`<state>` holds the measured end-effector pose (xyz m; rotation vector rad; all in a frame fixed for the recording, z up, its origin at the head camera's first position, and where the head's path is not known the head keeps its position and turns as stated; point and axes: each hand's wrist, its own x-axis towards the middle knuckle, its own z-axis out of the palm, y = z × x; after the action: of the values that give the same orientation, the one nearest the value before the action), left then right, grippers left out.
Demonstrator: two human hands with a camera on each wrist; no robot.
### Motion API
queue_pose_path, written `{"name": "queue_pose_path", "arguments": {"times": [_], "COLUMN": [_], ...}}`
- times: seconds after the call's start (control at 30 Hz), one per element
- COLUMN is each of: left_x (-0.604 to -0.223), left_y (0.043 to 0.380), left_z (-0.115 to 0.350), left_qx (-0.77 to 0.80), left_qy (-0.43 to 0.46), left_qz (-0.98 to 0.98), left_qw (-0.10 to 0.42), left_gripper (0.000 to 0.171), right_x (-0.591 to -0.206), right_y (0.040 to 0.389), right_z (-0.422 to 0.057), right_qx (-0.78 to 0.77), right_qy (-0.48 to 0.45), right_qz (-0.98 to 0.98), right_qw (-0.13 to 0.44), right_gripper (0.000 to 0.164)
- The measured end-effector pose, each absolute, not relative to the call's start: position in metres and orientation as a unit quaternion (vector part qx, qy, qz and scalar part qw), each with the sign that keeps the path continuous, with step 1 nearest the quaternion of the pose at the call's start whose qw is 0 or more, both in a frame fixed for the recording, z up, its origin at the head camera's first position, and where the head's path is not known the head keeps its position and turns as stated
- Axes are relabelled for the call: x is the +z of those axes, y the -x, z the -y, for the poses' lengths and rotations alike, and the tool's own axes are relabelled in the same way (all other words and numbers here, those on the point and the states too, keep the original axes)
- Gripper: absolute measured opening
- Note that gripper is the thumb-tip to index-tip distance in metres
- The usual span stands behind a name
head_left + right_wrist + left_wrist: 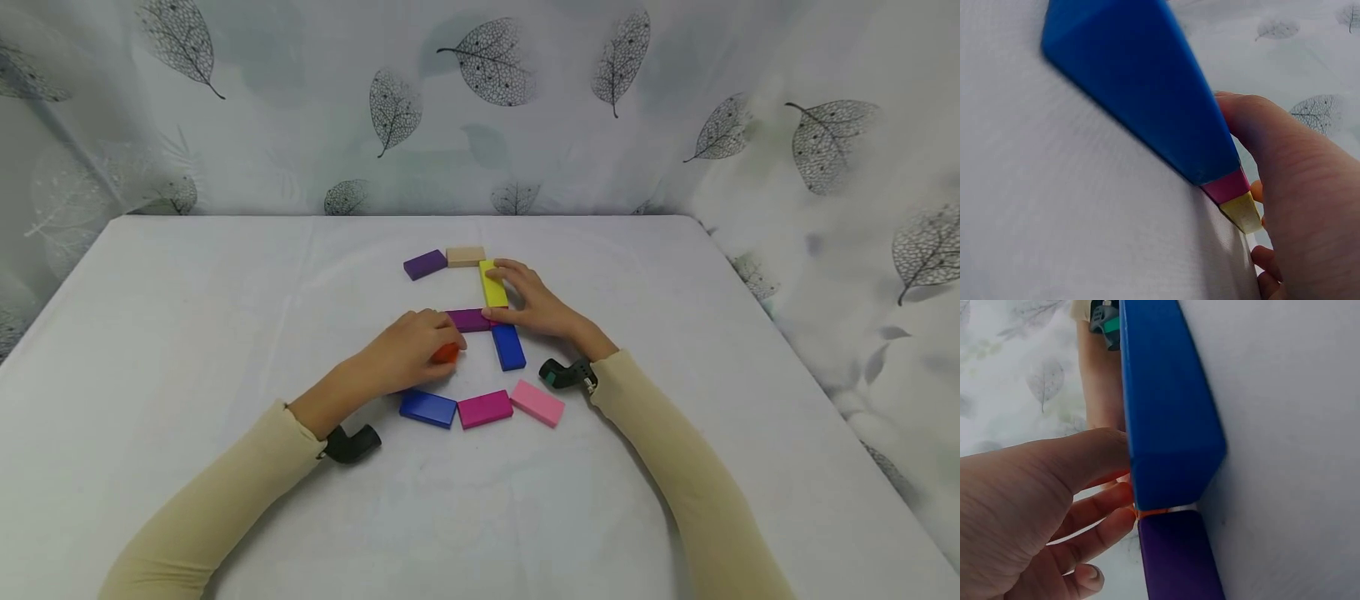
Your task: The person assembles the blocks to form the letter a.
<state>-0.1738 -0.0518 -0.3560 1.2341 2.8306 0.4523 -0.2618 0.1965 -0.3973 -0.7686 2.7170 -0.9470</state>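
Note:
My left hand [408, 350] grips an orange block [446, 353] from above, its fingers curled over it and covering most of it. Just beyond those fingertips lies a purple block [468, 320]. My right hand [540, 302] reaches over the right side of the block row, fingers spread and fairly straight. One fingertip touches the yellow block [492, 288], while the thumb rests at a small magenta block [498, 317] beside the purple one. Directly below that stands a blue block [510, 348], large in the right wrist view.
At the far end lie a dark purple block [425, 265] and a beige block [465, 257]. Nearer the person, another blue block [427, 408], a magenta block [485, 409] and a pink block [537, 403] form a curved row. White cloth [450, 517] covers the table.

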Motion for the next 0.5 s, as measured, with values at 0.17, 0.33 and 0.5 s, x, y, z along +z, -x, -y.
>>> {"name": "queue_pose_path", "arguments": {"times": [0.17,0.33,0.5], "left_x": [-0.3572,-0.3587,-0.3594], "left_y": [0.1732,0.1729,0.1734], "left_z": [0.049,0.0465,0.0427], "left_qx": [0.152,0.16,0.155], "left_qy": [-0.414,-0.42,-0.386], "left_qz": [-0.897,-0.893,-0.91], "left_qw": [0.006,0.005,0.006], "left_gripper": [0.024,0.028,0.033], "right_x": [-0.3973,-0.397,-0.3971], "right_y": [0.2617,0.2607,0.2607], "right_z": [-0.1964,-0.1962,-0.1953], "right_qx": [-0.317,-0.319,-0.318], "right_qy": [0.256,0.253,0.252], "right_qz": [-0.909,-0.909,-0.91], "right_qw": [0.083,0.085,0.087], "right_gripper": [0.067,0.067,0.067]}}
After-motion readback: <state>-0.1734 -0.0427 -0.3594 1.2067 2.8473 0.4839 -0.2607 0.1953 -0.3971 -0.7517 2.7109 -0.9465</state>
